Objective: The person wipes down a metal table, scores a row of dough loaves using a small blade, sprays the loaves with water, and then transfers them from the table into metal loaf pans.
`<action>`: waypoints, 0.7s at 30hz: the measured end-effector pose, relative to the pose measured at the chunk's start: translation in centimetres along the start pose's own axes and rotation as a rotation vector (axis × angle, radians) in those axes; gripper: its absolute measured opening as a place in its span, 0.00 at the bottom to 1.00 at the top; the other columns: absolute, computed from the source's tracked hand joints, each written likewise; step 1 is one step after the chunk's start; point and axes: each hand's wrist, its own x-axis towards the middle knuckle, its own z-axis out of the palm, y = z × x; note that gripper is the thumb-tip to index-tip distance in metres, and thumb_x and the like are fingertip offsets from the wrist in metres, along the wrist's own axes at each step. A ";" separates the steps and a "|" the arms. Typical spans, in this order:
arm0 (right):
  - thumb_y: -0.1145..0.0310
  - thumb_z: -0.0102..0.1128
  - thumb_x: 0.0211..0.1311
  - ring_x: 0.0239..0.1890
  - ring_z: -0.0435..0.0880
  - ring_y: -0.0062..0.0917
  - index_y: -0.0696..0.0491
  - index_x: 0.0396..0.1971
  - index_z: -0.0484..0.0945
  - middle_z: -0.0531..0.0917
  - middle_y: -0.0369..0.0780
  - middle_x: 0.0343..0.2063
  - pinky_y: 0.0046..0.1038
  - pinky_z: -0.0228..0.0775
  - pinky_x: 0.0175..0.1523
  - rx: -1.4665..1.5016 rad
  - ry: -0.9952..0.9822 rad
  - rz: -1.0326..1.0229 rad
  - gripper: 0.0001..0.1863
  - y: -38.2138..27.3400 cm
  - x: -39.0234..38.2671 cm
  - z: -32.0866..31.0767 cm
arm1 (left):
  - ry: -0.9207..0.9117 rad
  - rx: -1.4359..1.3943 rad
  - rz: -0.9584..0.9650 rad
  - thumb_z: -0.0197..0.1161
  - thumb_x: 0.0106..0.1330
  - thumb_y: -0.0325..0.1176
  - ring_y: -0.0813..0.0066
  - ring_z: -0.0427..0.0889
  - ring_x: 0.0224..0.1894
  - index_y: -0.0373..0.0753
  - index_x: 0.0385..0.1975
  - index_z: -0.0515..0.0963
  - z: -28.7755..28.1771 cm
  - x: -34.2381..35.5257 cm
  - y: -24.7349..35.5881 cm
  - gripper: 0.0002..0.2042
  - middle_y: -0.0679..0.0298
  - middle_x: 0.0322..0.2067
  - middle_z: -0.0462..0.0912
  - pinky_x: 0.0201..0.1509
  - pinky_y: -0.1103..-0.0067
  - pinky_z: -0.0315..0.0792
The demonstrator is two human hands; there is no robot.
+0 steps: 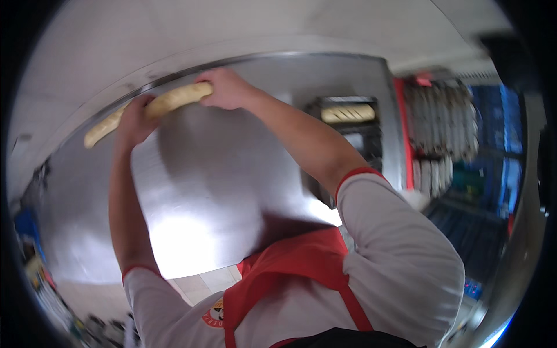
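Over the far left edge of the steel table, my right hand (227,90) grips the right end of a long pale dough roll (178,98). The fingers of my left hand (138,120) close around that roll's left end. Beyond my left hand, a similar pale dough length (104,129) slants down to the left. My left hand covers the spot between the two, so I cannot tell whether they are one piece or two. On the right of the table, a dough loaf with slanted dark cuts (348,113) lies in a dark baking tin (378,129).
The steel table (232,156) reaches from the wall (232,26) to my red apron (296,255). More dark tins stand below the loaf, partly hidden by my right arm. Stacked greyish trays or moulds (444,119) stand past the table's right edge, beside a red strip (404,127).
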 end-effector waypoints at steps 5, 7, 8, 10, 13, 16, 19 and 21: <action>0.66 0.77 0.58 0.52 0.87 0.30 0.54 0.58 0.84 0.89 0.41 0.48 0.33 0.79 0.59 -0.015 0.003 0.012 0.27 -0.8 -18.9 -13.3 | -0.070 -0.446 0.129 0.78 0.57 0.27 0.75 0.86 0.40 0.35 0.55 0.84 3.1 -6.5 15.2 0.23 0.60 0.45 0.90 0.48 0.77 0.80; 0.72 0.78 0.57 0.54 0.86 0.25 0.53 0.58 0.84 0.89 0.40 0.49 0.31 0.78 0.61 0.223 0.010 0.214 0.27 -0.2 -27.1 -17.5 | -0.060 -0.537 0.225 0.80 0.57 0.29 0.71 0.87 0.40 0.35 0.55 0.84 6.1 -8.2 22.4 0.24 0.58 0.45 0.89 0.47 0.75 0.80; 0.73 0.78 0.56 0.54 0.85 0.23 0.53 0.58 0.84 0.89 0.40 0.49 0.30 0.78 0.60 0.145 0.031 0.242 0.27 0.1 -30.6 -19.7 | -0.061 -0.494 0.287 0.80 0.57 0.30 0.67 0.88 0.41 0.35 0.54 0.85 7.2 -8.7 26.0 0.24 0.57 0.45 0.89 0.47 0.72 0.81; 0.73 0.77 0.55 0.53 0.86 0.26 0.52 0.57 0.84 0.88 0.41 0.49 0.30 0.78 0.60 0.033 0.065 0.302 0.27 1.7 -36.3 -22.0 | -0.090 -0.380 0.358 0.78 0.58 0.33 0.58 0.89 0.43 0.35 0.51 0.85 10.2 -9.5 32.4 0.21 0.54 0.44 0.89 0.49 0.66 0.82; 0.70 0.74 0.55 0.52 0.87 0.37 0.51 0.55 0.85 0.89 0.43 0.48 0.36 0.77 0.62 -0.182 0.058 0.334 0.25 7.0 -41.8 -22.6 | -0.150 -0.057 0.379 0.74 0.58 0.35 0.53 0.88 0.48 0.36 0.44 0.86 15.7 -10.0 39.5 0.16 0.54 0.44 0.89 0.52 0.62 0.82; 0.71 0.71 0.56 0.59 0.84 0.42 0.50 0.53 0.83 0.89 0.45 0.49 0.44 0.73 0.66 -0.488 -0.035 0.364 0.22 10.6 -43.0 -21.1 | -0.190 0.313 0.449 0.72 0.60 0.35 0.57 0.86 0.52 0.38 0.40 0.86 20.8 -9.2 42.6 0.12 0.56 0.43 0.89 0.55 0.63 0.81; 0.71 0.69 0.59 0.59 0.84 0.39 0.49 0.52 0.83 0.89 0.44 0.47 0.44 0.74 0.65 -0.755 -0.087 0.234 0.20 14.2 -43.6 -18.8 | -0.199 0.615 0.459 0.73 0.58 0.34 0.60 0.85 0.55 0.40 0.39 0.86 24.6 -7.9 43.4 0.11 0.57 0.41 0.90 0.56 0.64 0.80; 0.70 0.63 0.65 0.55 0.88 0.39 0.50 0.48 0.83 0.90 0.43 0.43 0.44 0.78 0.60 -0.763 0.016 0.146 0.12 15.8 -43.8 -18.4 | -0.241 0.733 0.440 0.74 0.57 0.33 0.61 0.85 0.55 0.40 0.39 0.86 26.1 -7.3 43.8 0.11 0.58 0.40 0.90 0.57 0.65 0.79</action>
